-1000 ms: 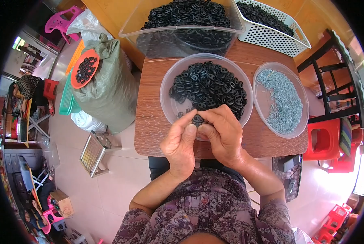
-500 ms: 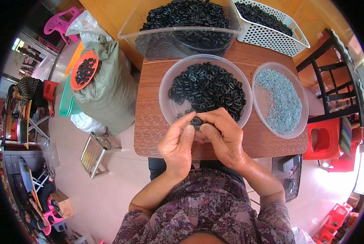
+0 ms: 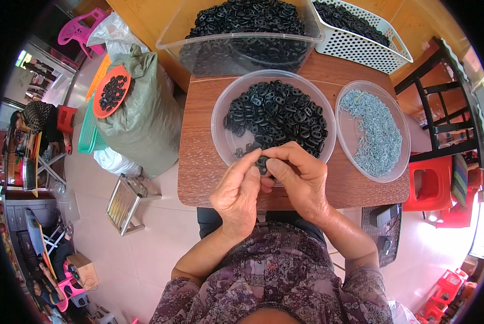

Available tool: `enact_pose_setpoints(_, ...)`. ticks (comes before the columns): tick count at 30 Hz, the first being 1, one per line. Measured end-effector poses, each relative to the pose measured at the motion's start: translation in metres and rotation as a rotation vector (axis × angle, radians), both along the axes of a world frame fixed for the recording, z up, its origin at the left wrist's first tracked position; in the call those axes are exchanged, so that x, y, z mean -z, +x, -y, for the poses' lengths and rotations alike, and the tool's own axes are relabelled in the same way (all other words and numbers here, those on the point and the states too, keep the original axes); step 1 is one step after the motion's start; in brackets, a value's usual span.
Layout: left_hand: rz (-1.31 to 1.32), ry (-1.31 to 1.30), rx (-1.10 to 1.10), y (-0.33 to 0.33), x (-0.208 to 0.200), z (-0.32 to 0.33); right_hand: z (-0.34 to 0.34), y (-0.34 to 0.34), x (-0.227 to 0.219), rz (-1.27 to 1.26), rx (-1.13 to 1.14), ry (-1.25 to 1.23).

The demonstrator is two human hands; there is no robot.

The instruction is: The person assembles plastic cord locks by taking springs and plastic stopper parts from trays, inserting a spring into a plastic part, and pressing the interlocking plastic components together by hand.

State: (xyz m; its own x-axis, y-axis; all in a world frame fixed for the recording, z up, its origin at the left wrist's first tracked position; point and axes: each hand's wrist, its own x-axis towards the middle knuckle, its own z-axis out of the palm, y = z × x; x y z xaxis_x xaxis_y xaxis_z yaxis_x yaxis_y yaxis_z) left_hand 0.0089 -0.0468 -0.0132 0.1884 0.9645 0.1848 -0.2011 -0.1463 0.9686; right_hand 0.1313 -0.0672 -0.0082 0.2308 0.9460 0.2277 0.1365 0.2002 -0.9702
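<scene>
Black oval piece is clamped in the shared grip of left hand and right hand at the round tub's near rim — probably because something so small needs steadying from both sides.

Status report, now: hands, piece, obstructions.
Left hand and right hand pinching one small black piece. Piece at near side of round tub. Fingers partly hide it.

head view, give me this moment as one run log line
left hand, right hand: pinching one black piece | tub: heaped black pieces | round tray: bluish bits
</scene>
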Motion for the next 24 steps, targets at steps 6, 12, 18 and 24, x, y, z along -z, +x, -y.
enact_pose_setpoints(6, -0.076, 0.093, -0.052, 0.0022, -0.0009, -0.0005, -0.003, -0.0024, -0.0003, 0.034, 0.037, 0.042)
enact_pose_setpoints(12, -0.041, 0.054, -0.119, 0.0029, 0.0016, -0.0005, -0.005, -0.0041, 0.0033, 0.088, 0.048, 0.102)
enact_pose_setpoints(18, -0.104, 0.051, -0.148, 0.0022, 0.0, -0.0023, -0.0049, -0.0029, -0.0014, 0.229, 0.032, 0.132)
enact_pose_setpoints(24, -0.057, -0.016, -0.024, -0.0016, 0.0023, -0.0037, -0.0049, 0.0013, 0.0014, 0.341, 0.052, 0.218)
